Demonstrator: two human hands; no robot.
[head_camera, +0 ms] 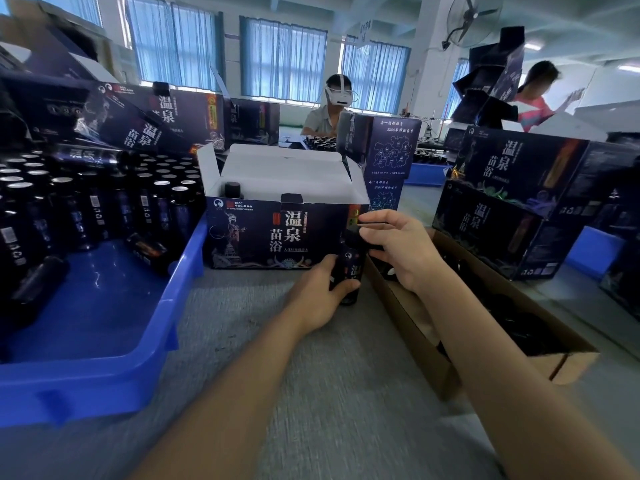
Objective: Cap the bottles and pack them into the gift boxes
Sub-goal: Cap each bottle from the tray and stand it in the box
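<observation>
Steadying bottle (353,268) low on body, left hand (317,296) fingers wrapped round it; bottle upright on desk (311,393), just near of open gift box (277,233) right corner. Right hand (398,247) fingers pinch cap (358,230) directly atop neck, axis vertical.

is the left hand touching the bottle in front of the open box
Touching. The head view shows the left hand curled round the lower body of the bottle, with no gap.

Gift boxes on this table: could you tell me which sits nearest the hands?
The open dark blue cardboard gift box at centre, white flaps raised, just behind the held dark bottle.
</observation>
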